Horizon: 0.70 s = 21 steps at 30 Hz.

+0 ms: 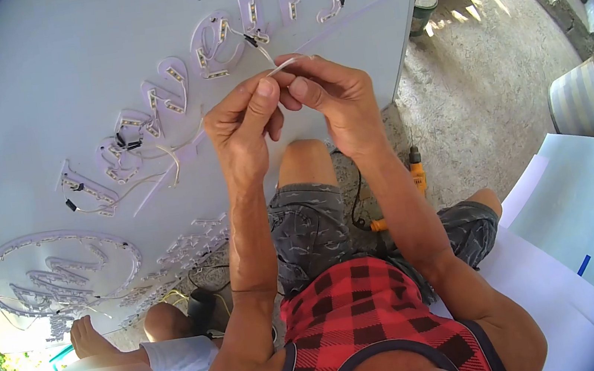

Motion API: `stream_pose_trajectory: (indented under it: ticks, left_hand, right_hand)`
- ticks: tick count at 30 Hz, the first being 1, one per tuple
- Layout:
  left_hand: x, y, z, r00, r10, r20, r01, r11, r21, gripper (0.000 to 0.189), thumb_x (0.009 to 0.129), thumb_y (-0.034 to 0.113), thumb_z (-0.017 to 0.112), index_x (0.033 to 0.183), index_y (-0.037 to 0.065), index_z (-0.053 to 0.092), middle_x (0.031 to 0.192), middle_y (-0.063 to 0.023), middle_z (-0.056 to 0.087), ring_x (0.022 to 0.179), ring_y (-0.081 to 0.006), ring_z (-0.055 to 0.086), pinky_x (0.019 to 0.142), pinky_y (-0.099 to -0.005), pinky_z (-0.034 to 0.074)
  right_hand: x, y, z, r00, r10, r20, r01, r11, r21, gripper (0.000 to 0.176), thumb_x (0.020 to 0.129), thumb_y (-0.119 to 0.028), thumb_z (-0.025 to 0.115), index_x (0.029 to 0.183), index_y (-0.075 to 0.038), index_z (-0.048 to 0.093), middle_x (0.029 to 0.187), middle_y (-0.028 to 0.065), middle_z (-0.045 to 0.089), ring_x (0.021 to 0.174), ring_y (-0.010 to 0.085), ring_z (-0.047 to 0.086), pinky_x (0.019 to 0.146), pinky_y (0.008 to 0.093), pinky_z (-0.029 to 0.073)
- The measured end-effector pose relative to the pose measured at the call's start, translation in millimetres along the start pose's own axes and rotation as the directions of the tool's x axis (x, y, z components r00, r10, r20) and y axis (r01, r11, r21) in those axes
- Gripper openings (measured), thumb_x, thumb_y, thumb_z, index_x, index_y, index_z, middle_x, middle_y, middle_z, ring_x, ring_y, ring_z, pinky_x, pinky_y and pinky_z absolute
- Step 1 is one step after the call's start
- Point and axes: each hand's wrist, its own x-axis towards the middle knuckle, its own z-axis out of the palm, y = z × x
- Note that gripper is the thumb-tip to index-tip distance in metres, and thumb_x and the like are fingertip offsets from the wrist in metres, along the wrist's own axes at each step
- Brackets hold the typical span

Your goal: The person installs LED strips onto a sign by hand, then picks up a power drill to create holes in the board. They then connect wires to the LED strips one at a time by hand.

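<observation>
My left hand (246, 113) pinches a thin white wire (283, 66) between thumb and forefinger. Close beside it, my right hand (336, 98) has its fingers closed on the same wire, thumb and fingertips pressed together. The wire runs up towards a black connector (252, 40) by the raised letters. Those letters (211, 46) stand on a large white panel (71, 65) and carry small LED modules. Another loose wire (176, 164) hangs over the lower letters, ending near a black plug (71, 205). The wire's end between my fingers is too small to make out.
An orange-and-black power tool (416, 170) lies on the concrete floor by my leg. White sheets (540, 266) lie to my right, below a striped bucket (583, 101). Another person (177, 359) is at the lower left by an oval logo (61, 273).
</observation>
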Motion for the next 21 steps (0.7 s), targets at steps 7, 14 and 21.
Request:
stream_pose_trajectory:
  ticks: [7,14,21]
  left_hand:
    - [-8.0,-3.6,2.1,0.997,0.066,-0.037,-0.062,0.993,0.105,0.016,0.096,0.015,0.071,0.101,0.001,0.078,0.092,-0.0072,0.074,0.063,-0.0073,0.056,0.05,-0.0241,0.037]
    - [1.4,16.5,-8.4,0.97,0.236,-0.048,-0.217,0.942,0.257,0.029,0.09,0.013,0.076,0.119,0.008,0.075,0.099,-0.005,0.074,0.07,-0.0079,0.06,0.058,-0.0238,0.044]
    - [22.4,9.0,-34.0,0.933,0.185,0.309,-0.228,0.967,0.111,0.039,0.087,0.012,0.079,0.126,0.009,0.072,0.101,-0.0049,0.072,0.075,-0.0106,0.062,0.064,-0.0237,0.049]
  right_hand:
    - [12.5,-2.3,13.3,0.984,-0.172,0.035,0.167,0.98,0.105,0.022,0.093,-0.013,0.075,0.109,0.002,0.073,0.103,0.0074,0.068,0.087,0.0154,0.064,0.078,0.0274,0.055]
    - [28.8,-42.5,-6.9,0.951,0.093,0.294,0.006,0.947,-0.32,0.024,0.098,-0.021,0.069,0.094,0.002,0.072,0.077,0.0032,0.068,0.076,0.0116,0.061,0.073,0.0269,0.05]
    - [47.1,-65.9,-7.9,0.818,0.292,0.496,-0.034,0.885,-0.464,0.027,0.095,-0.025,0.072,0.09,0.002,0.071,0.075,0.0033,0.066,0.073,0.0111,0.059,0.067,0.0286,0.048]
